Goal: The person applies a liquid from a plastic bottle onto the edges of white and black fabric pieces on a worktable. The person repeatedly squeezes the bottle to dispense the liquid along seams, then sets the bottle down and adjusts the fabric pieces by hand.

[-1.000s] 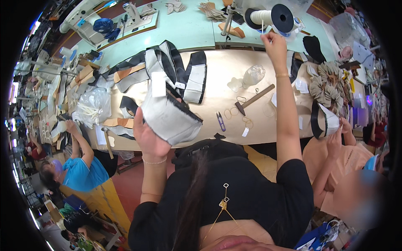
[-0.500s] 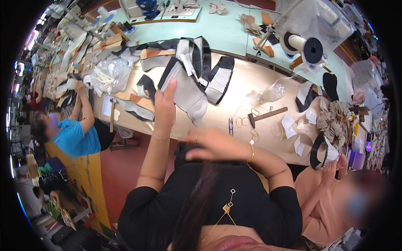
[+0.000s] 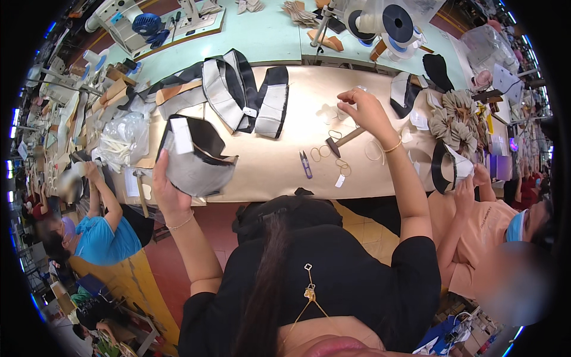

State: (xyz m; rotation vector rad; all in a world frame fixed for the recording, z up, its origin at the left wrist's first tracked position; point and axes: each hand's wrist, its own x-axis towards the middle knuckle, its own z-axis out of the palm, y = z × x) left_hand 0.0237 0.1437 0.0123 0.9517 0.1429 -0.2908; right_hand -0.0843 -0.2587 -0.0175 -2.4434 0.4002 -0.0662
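My left hand grips the lower left edge of a grey boot upper with black edging and a white patch near its top. The piece stands tilted over the front of the table, its black inside showing. Out over the right half of the table is my right hand, thumb and fingers apart with nothing seen between them. Beneath its fingers, a small clear item is mostly hidden. Just below that hand lies a hammer with a wooden handle. Thread snips and tan loops lie to its left.
More grey and black uppers lie at the back of the table. A clear bag of white strips is on the left; gathered beige fabric sits on the right. Co-workers sit on both sides. Thread spools stand at the far right.
My left hand has lifted the grey boot upper off the pile and moved it left and nearer. My right hand has swung from before my chest out to the right. The view has shifted.
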